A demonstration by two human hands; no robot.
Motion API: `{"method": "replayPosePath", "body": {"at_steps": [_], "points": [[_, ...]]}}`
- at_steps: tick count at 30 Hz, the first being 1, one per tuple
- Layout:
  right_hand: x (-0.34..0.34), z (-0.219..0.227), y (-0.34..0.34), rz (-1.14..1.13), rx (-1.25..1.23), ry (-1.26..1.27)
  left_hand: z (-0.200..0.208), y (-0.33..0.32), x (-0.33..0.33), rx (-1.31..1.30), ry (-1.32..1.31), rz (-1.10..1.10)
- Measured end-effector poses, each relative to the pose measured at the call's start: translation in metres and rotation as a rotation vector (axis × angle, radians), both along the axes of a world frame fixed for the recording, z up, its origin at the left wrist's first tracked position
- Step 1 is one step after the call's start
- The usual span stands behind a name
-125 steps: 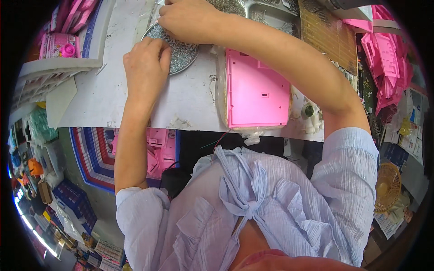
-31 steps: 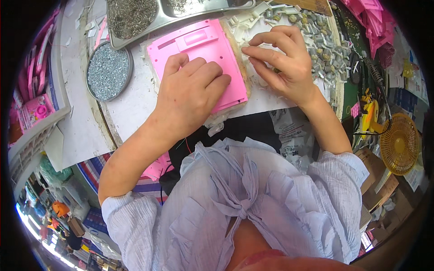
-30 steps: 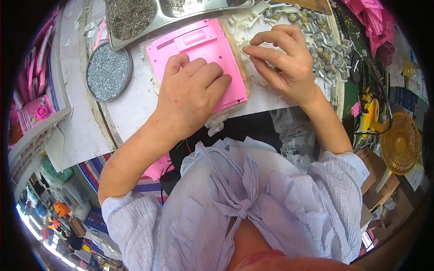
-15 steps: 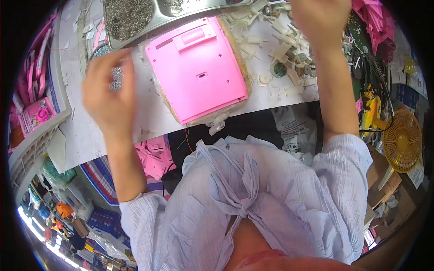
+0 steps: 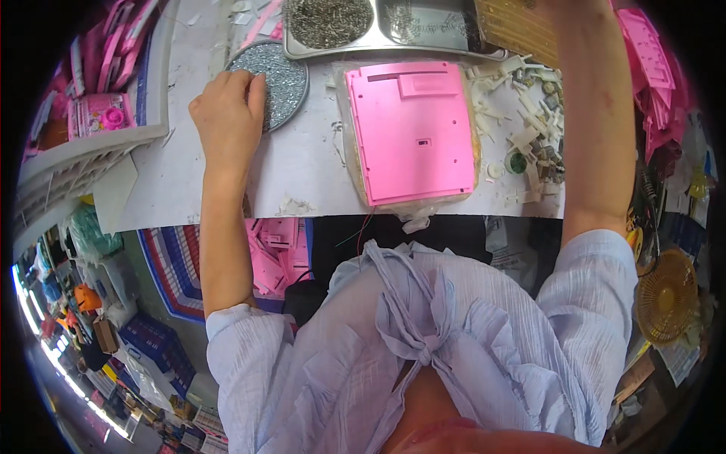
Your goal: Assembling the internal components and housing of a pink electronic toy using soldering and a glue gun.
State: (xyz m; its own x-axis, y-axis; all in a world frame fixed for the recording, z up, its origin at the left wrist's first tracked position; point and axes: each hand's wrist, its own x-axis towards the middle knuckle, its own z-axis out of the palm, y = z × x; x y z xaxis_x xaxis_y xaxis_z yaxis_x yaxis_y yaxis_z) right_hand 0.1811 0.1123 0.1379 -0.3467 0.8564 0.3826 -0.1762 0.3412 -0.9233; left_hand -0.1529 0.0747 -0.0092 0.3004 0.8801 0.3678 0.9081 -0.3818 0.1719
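The person's left hand (image 5: 228, 113) is at the left side of the round dish (image 5: 307, 85) of small metal screws (image 5: 283, 79), its fingers curled downward over the rim; their tips are hidden, so whether they pinch anything cannot be told. The right forearm (image 5: 601, 121) reaches past the upper border of the view, and that hand's opening and grip cannot be told. The pink panel (image 5: 410, 132) lies flat on a plastic-wrapped pad (image 5: 478, 144), well to the right of the dish and near the front edge of the white surface (image 5: 310, 170), with a tail of wrap hanging over it. A broad strip of surface shows between dish and panel, leaving room sideways. Above the panel, a metal tray (image 5: 382, 34) sits close; on its right, loose white pieces (image 5: 529, 113) crowd near the pad.
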Motion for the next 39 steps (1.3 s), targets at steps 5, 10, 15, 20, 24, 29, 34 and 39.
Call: {"method": "replayPosePath", "body": {"at_steps": [5, 10, 15, 20, 24, 29, 34, 39], "points": [[-0.031, -0.035, -0.052, -0.113, -0.024, 0.175, 0.022, -0.037, 0.03, -0.133, -0.307, -0.253], [-0.027, -0.047, -0.114, 0.22, 0.038, 0.335, 0.042, -0.099, 0.092, -0.258, -0.547, -0.532], [-0.03, -0.024, -0.127, 0.279, 0.083, 0.252, 0.036, -0.111, 0.101, -0.177, -0.714, -0.521], [-0.04, -0.031, -0.136, 0.089, -0.019, 0.263, 0.039, -0.11, 0.099, -0.177, -0.756, -0.513], [-0.052, -0.039, -0.143, -0.018, -0.094, 0.26, 0.039, -0.111, 0.09, -0.206, -0.541, -0.457], [-0.055, -0.046, -0.133, 0.01, -0.093, 0.33, 0.048, -0.087, 0.072, -0.153, -0.437, -0.403], [-0.048, -0.06, -0.113, -0.042, -0.004, 0.375, 0.005, -0.018, 0.004, -0.018, -0.03, 0.062], [-0.017, -0.055, -0.128, 0.034, -0.008, 0.29, -0.007, 0.001, -0.014, -0.003, -0.146, 0.01]]}}
